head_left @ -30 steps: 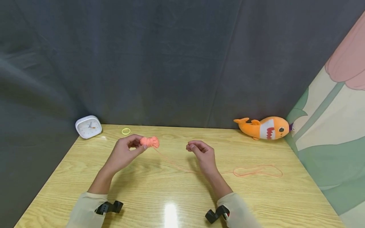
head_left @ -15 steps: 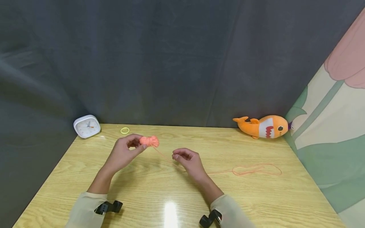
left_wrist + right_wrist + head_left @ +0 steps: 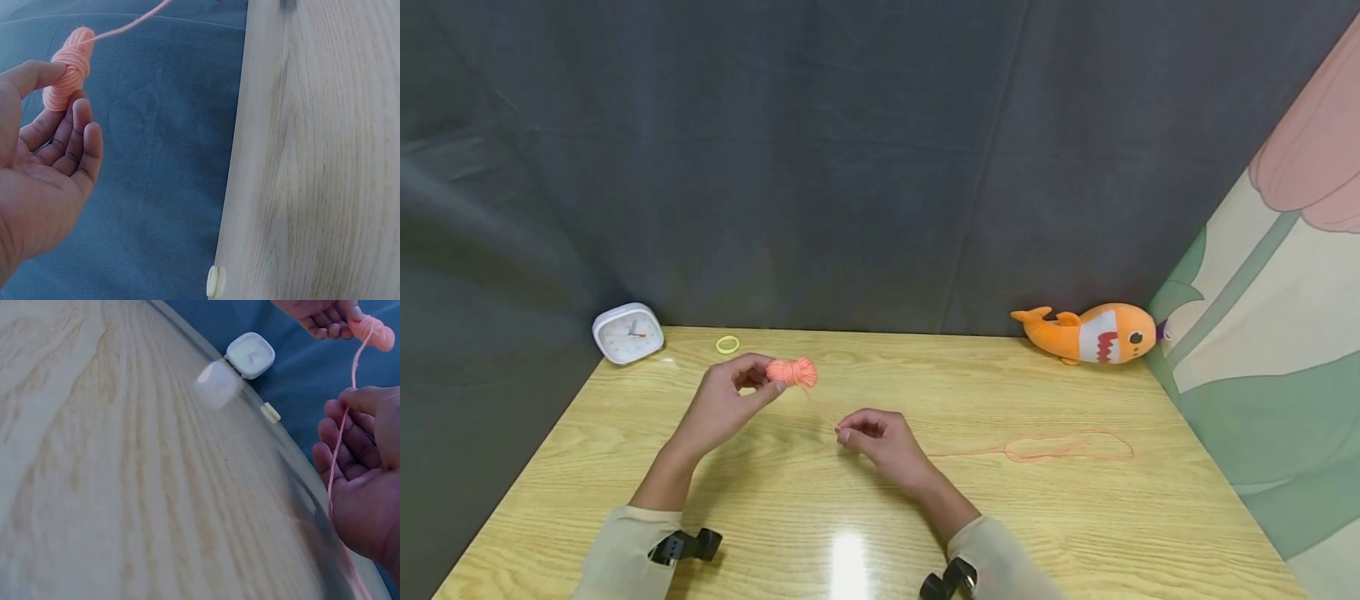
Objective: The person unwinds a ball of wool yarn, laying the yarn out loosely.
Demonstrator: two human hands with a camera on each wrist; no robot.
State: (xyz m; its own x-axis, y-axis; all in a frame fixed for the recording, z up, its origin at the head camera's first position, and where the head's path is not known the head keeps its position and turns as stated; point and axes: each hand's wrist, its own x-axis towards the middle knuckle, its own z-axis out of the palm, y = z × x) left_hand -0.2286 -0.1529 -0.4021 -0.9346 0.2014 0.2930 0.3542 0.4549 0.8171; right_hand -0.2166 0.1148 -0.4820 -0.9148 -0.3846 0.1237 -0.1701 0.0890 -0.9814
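Between thumb and fingers, my left hand (image 3: 724, 407) pinches a small wound bundle of coral yarn (image 3: 793, 372) above the table. The left wrist view shows the thumb pressed on the bundle's wrapped middle (image 3: 70, 67). A single strand (image 3: 339, 445) runs from the bundle down to my right hand (image 3: 886, 446), which pinches it between thumb and forefinger, lower and to the right. Past that hand the yarn trails over the tabletop and ends in a loose loop (image 3: 1067, 457) on the right.
A white clock (image 3: 628, 333) stands at the table's back left corner, with a yellow ring (image 3: 727, 344) near it. An orange shark plush (image 3: 1090, 334) lies at the back right. A dark curtain (image 3: 820, 167) hangs behind the wooden table (image 3: 760, 517).
My right hand has moved left and down toward the strand near the bundle and now pinches it. The left hand has kept its hold, nearly still. The loose loop has slid slightly left.
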